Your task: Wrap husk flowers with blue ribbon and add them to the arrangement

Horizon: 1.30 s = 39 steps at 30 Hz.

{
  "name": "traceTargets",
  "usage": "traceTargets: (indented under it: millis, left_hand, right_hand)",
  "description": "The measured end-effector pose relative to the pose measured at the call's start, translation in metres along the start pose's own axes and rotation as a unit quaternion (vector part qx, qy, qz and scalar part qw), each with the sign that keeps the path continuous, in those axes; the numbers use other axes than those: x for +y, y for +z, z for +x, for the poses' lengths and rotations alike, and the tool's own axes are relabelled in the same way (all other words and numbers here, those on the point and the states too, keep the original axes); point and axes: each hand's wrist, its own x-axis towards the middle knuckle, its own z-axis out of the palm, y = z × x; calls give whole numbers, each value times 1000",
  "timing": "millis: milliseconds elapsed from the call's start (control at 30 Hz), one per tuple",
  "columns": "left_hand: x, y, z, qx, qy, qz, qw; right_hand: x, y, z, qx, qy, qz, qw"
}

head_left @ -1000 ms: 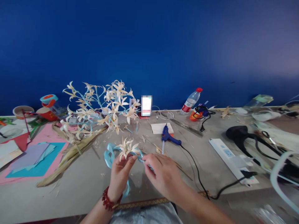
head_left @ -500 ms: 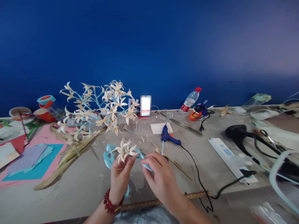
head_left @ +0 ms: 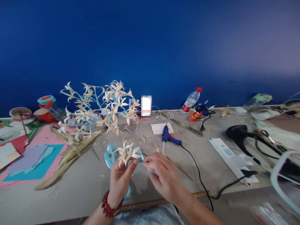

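Note:
Between finger and thumb, my left hand [head_left: 122, 176] pinches the base of a cream-coloured handmade flower stem [head_left: 127, 152]. A light blue ribbon [head_left: 109, 157] loops out to the left of that hand and hangs below it. My right hand [head_left: 162, 175] is closed on the ribbon's other stretch, just right of the flowers; its fingertips partly hide what they grip. Behind my hands stands a larger arrangement of similar cream flowers [head_left: 114, 109] on blue-wrapped stems. A blue hot glue gun [head_left: 167, 136] rests on the table beyond my right hand.
Coloured paper sheets [head_left: 25, 162] and dried husks [head_left: 75, 156] lie at left. A phone [head_left: 146, 106] stands by the wall, with a tilted plastic bottle [head_left: 191, 101] to its right. A white power strip [head_left: 231, 157], cables and scissors [head_left: 268, 137] are on the right.
My right hand has shifted slightly right and away from my left hand, still closed on the ribbon. The flowers have turned a little in my left hand.

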Motion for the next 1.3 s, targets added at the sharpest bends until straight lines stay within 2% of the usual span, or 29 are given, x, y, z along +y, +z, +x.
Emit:
traceTargets:
  millis: [233,367,533,667,967,1100,1300]
  left_hand:
    - [4,2,1,-5,-64,-85,994]
    - [3,0,3,-30,-107,-132,985]
    - [7,0,4,-55,-133,-174,974]
    - [8,1,5,-33,-152,-191,969]
    - [10,2,9,-35,-167,-187,968]
    - [9,1,10,-48,-164,-180,969]
    - [6,0,11,-65,-161,-227,958]
  right_hand:
    - [10,-4,7,-17,99,118,988]
    - [15,0,7,-30,160,215,963]
    - [19,6,5,-12,210,288,934]
    - [20,11,4,0,242,353,904]
    - [18,16,3,14,312,483,818]
    - [18,18,4,19,318,489,812]
    - [16,20,7,31,337,494,801]
